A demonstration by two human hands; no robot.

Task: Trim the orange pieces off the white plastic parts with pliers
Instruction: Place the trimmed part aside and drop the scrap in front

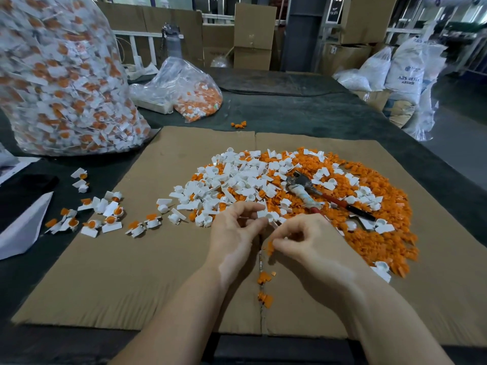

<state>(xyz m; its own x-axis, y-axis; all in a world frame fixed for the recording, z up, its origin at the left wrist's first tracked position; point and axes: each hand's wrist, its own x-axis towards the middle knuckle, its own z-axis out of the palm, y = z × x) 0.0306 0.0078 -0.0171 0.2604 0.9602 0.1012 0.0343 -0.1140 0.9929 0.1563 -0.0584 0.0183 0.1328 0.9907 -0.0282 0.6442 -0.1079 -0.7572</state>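
Your left hand (233, 230) sits at the near edge of the big heap (303, 196) on the cardboard sheet (105, 280), fingers curled, pinching a white plastic part (264, 213) between thumb and fingertips. Your right hand (311, 246) is just beside it, touching or almost touching, its fingers curled inward with thumb and forefinger closed on a small orange piece (270, 247); how firmly it grips, you cannot tell from this angle.

The pliers (321, 197) lie untouched on top of the heap, beyond your right hand, metal head toward the heap's centre and red handles pointing off to the right. The heap itself is mostly white parts on its left half and loose orange offcuts on its right half.

Nearer to you than the heap, a few orange scraps (264, 288) lie along the seam of the cardboard sheet. Left of the heap, a scatter of untrimmed parts (105, 214), white with orange still attached, trails across the sheet's edge onto the dark table (303, 111).

Beyond the heap to the left stands a tall clear bag (60, 75) stuffed with white-and-orange parts, and behind the heap a smaller clear bag (189, 88) holds orange pieces.
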